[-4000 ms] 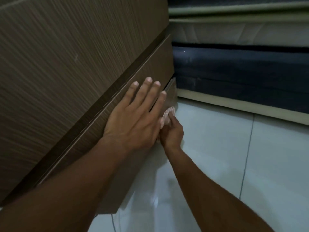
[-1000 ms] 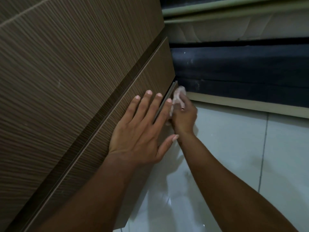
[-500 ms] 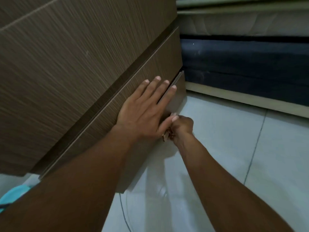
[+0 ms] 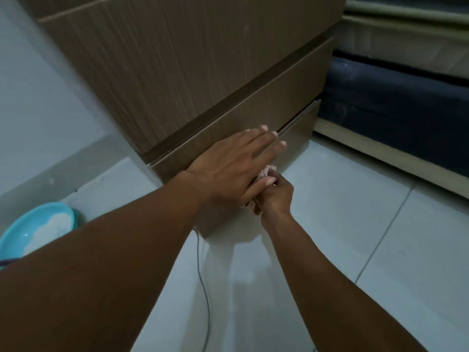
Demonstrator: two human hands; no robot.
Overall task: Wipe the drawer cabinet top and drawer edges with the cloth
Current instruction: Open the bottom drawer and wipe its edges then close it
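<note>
Pale glossy floor tiles [image 4: 342,224] with dark grout lines fill the lower part of our head view, and a thin cable [image 4: 203,283] trails across them. We note a brown wood-grain cabinet [image 4: 177,72] standing on this floor, a bed [image 4: 396,105] beside it and a teal basin [image 4: 38,229] at lower left. Our left hand [image 4: 233,166] lies flat and unclenched on the lowest drawer [image 4: 253,118]. Our right hand [image 4: 275,196] is clenched around the cloth [image 4: 265,171] at that drawer's lower edge.

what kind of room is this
Probably a bedroom: a mattress on a dark bed base stands beside the wooden drawer cabinet, on a pale tiled floor.
</note>
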